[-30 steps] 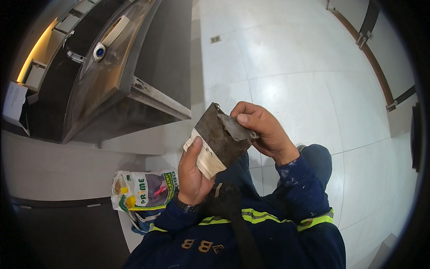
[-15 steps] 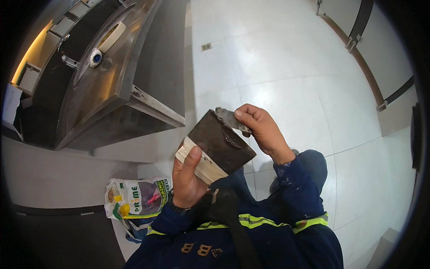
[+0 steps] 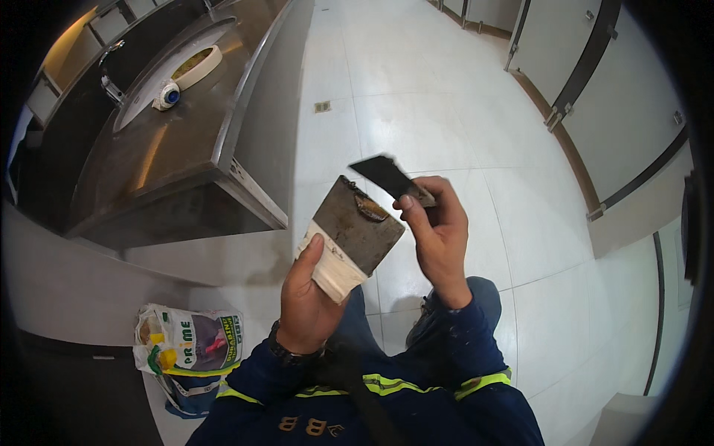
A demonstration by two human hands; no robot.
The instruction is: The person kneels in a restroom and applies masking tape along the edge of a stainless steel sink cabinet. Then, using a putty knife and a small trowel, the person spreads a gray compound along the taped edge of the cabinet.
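My left hand (image 3: 306, 305) grips a flat, square, dark plate (image 3: 361, 227) by the cream band (image 3: 331, 271) along its near edge, thumb on top. A raised, brownish lump of paste (image 3: 370, 208) clings near the plate's far edge. Between thumb and fingers, my right hand (image 3: 440, 234) pinches a thin, dark, flat scraper-like blade (image 3: 390, 175), held just beyond the plate and apart from it. Some greyish smear shows on the end of the blade by my fingers.
On the left stands a metal-topped sink counter (image 3: 186, 141) bearing a wide cream ring-shaped roll (image 3: 201, 70) and a small white roll with a blue core (image 3: 169, 97). A printed plastic sack (image 3: 190, 346) lies at lower left. Cubicle doors (image 3: 625, 89) line the right, along white floor tiles (image 3: 446, 111).
My right hand has turned the blade and lifted it off the plate's far edge, so a smooth dark face shows. The paste lump looks cut into. The whole view has shifted.
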